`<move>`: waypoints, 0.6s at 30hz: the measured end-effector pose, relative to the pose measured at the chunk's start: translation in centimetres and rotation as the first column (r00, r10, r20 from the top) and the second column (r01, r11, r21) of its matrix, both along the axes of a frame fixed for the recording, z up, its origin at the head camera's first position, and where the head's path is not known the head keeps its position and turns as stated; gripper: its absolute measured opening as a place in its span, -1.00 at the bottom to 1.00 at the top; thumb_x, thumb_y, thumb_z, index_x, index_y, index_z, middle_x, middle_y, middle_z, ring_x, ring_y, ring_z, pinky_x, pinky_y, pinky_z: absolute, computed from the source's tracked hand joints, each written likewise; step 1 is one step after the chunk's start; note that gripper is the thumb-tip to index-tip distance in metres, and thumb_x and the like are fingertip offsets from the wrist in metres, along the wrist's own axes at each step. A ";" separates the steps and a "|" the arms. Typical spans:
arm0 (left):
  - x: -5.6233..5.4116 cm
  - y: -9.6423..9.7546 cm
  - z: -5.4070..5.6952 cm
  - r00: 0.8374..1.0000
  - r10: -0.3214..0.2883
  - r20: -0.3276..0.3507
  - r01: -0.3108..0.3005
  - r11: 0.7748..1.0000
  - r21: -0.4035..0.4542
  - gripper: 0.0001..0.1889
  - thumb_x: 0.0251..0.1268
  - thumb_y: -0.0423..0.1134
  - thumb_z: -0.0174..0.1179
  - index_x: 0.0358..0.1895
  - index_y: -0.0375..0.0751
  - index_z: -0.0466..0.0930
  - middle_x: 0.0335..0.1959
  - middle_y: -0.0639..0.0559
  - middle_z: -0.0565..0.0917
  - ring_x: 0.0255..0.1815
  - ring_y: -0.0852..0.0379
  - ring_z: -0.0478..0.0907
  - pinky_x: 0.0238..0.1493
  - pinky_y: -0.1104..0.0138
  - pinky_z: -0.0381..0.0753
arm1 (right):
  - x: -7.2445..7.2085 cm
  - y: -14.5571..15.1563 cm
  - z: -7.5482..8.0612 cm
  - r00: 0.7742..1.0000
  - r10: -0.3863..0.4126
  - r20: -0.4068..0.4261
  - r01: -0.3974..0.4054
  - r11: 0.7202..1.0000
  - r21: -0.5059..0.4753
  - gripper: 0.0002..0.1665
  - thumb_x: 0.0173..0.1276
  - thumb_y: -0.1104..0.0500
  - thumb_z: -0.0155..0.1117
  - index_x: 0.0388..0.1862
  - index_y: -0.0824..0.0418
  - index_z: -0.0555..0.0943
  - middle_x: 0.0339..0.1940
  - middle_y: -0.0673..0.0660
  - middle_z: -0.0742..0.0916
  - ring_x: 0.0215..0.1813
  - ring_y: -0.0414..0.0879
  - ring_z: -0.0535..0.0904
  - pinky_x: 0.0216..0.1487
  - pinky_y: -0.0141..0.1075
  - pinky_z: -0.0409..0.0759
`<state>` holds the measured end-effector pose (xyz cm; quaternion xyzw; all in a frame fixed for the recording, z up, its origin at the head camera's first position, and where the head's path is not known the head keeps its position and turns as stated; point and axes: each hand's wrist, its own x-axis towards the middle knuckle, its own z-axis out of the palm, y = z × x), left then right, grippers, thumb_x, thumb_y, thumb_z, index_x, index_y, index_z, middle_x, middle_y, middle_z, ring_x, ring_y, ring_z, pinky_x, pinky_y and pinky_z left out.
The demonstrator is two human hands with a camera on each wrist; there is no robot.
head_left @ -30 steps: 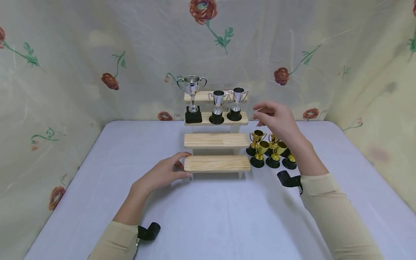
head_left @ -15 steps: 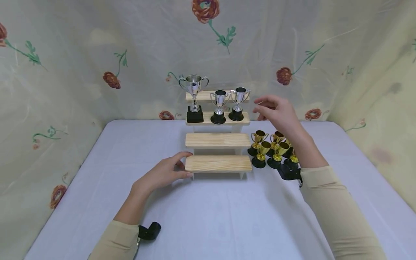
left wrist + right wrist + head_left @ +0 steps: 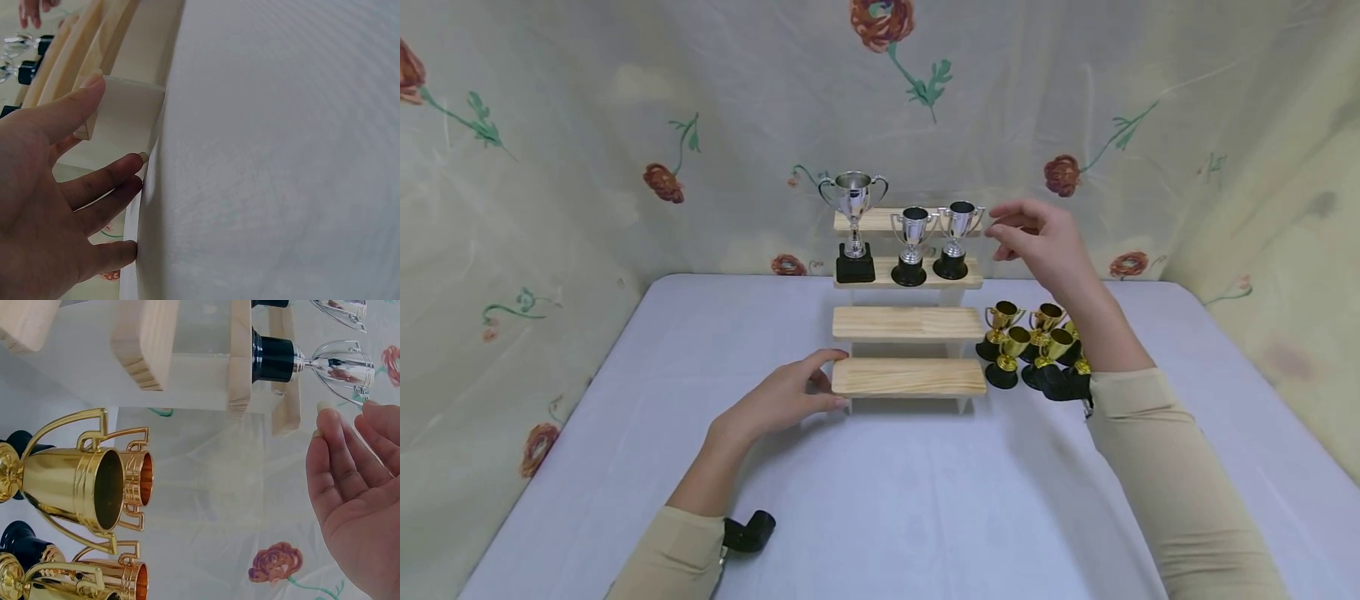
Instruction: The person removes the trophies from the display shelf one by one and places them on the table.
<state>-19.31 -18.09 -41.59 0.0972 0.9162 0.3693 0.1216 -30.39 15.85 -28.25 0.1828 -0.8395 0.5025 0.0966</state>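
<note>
**Silver trophies [image 3: 912, 232] set up on the wooden stand [image 3: 908, 323], gold trophies [image 3: 1015, 340] left off it**

Nearest, beige sleeves [image 3: 1180, 475] are stretched over the white tablecloth [image 3: 917, 492] in front of the stand. At the stand's left end, the lowest tier [image 3: 908, 377] is pinched by the left hand [image 3: 782, 396] between thumb and forefinger, the other fingers being spread below the board; the stand seems to be steadied this way.

Just beside the stand's right end, the gold trophies are grouped upright on the tablecloth. Some are partly covered by the right arm, so an exact count cannot be given.

Farther back, the right hand [image 3: 1048, 243] is raised beside the right end of the stand's third tier [image 3: 883, 275]. Its fingers are loosely bent and nothing is seen held; the handle of the right-hand silver trophy [image 3: 957, 231] is right by the fingertips, but whether it is touched cannot be told. On that tier all three silver trophies are stood upright, the tall silver trophy [image 3: 854, 208] at the left.

Judged by this layout, the work is partly done: the silver row looks placed, perhaps lacking a final adjustment, while the gold group has not been put on the stand.

Behind the stand, a flowered curtain [image 3: 760, 108] is hung.
</note>
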 end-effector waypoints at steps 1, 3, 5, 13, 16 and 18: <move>0.0 0.0 0.0 1.000 0.003 0.001 -0.003 1.000 -0.002 -0.29 0.21 0.11 0.36 0.42 0.41 0.27 -0.08 0.06 0.67 -0.13 0.09 0.57 -0.16 0.25 0.53 | -0.1 -0.1 0.0 1.000 0.002 -0.005 -0.002 1.000 -0.006 -0.63 0.47 0.12 0.23 0.15 0.28 0.58 -0.27 -0.18 0.73 -0.40 -0.23 0.67 -0.24 -0.44 0.62; 0.0 0.0 0.0 1.000 0.005 0.004 -0.004 1.000 -0.003 -0.29 0.21 0.12 0.36 0.42 0.41 0.27 -0.08 0.07 0.66 -0.13 0.09 0.57 -0.16 0.25 0.53 | -0.2 -0.2 0.0 1.000 0.002 -0.012 -0.003 1.000 -0.019 -0.63 0.46 0.14 0.24 0.15 0.29 0.58 -0.28 -0.18 0.72 -0.42 -0.23 0.67 -0.25 -0.45 0.63; 0.0 0.0 0.0 1.000 0.005 0.005 -0.005 1.000 -0.003 -0.29 0.21 0.12 0.36 0.42 0.41 0.27 -0.08 0.07 0.66 -0.13 0.09 0.57 -0.16 0.25 0.53 | -0.3 -0.3 0.1 1.000 0.003 -0.018 -0.004 1.000 -0.025 -0.62 0.45 0.14 0.24 0.15 0.31 0.57 -0.28 -0.18 0.71 -0.42 -0.22 0.67 -0.26 -0.46 0.62; -0.1 -0.1 -0.1 1.000 -0.005 -0.002 0.005 1.000 0.005 -0.29 0.21 0.11 0.36 0.43 0.38 0.27 -0.10 0.07 0.67 -0.13 0.10 0.57 -0.14 0.24 0.52 | -0.4 -1.0 0.6 0.999 -0.025 -0.029 0.026 1.000 0.011 -0.58 0.46 0.09 0.24 0.22 0.24 0.57 -0.19 -0.03 0.72 -0.41 -0.26 0.66 -0.23 -0.48 0.61; -0.1 -0.1 -0.1 1.000 -0.007 -0.003 0.007 1.000 0.004 -0.29 0.21 0.12 0.36 0.43 0.39 0.27 -0.10 0.07 0.67 -0.13 0.10 0.57 -0.14 0.24 0.52 | -0.5 -1.3 0.8 0.999 -0.038 -0.034 0.039 0.999 0.036 -0.58 0.47 0.07 0.23 0.23 0.20 0.57 -0.12 0.08 0.72 -0.38 -0.23 0.67 -0.21 -0.48 0.60; -0.1 0.0 -0.2 1.000 -0.002 -0.003 0.002 1.000 0.002 -0.29 0.20 0.12 0.36 0.42 0.41 0.28 -0.10 0.08 0.67 -0.13 0.10 0.57 -0.15 0.24 0.53 | -0.5 -1.5 1.0 0.998 -0.042 -0.038 0.044 0.997 0.061 -0.58 0.46 0.07 0.23 0.23 0.18 0.57 -0.07 0.15 0.72 -0.38 -0.22 0.68 -0.21 -0.48 0.60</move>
